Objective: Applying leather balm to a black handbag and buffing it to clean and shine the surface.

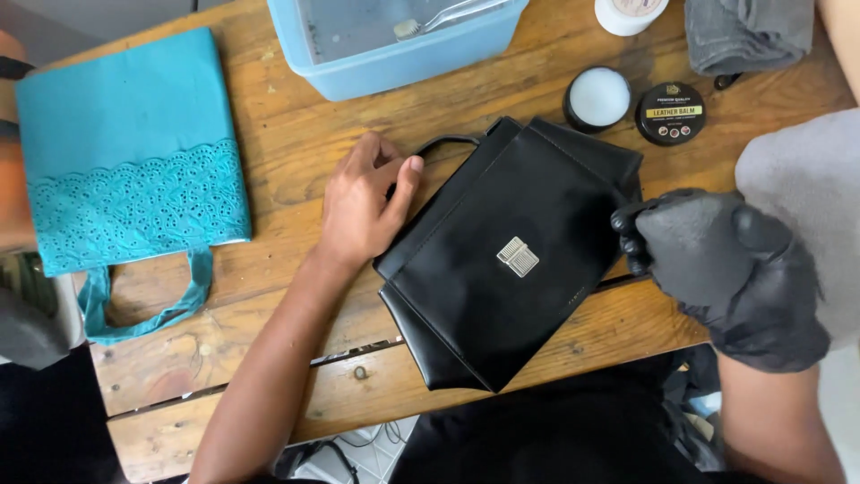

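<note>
While the black leather handbag [502,269] lies flat on the wooden table [296,134], clasp side up, both hands bear on it from opposite edges. It sits at the near middle of the table, turned at an angle, with its near corner overhanging the table edge.

Left hand [363,206]: bare, palm down on the bag's left edge, beside the thin black handle [448,141] that loops out from the top. Fingers loosely spread and resting flat, gripping nothing. Judged to be pinning the bag so it does not slide under pressure from the other side.

Right hand [726,269]: in a black glove, at the bag's right edge. Fingers curled inward, fingertips pressed against the leather at the flap's side. Cannot tell whether anything is tucked under them.

Metal clasp [518,256]: silver, ribbed, centre of the flap, closed.

Far right, within easy reach of the gloved hand: an open tin of white balm [597,98], its black lid [670,113] laid just beside it. Beyond these, a folded grey cloth [748,34] and a white jar [630,12].

Far centre: a pale blue plastic tub [394,54] holding a brush [448,18].

Left: a teal fabric bag [125,152] with lace trim, flat, well apart from the handbag.
</note>
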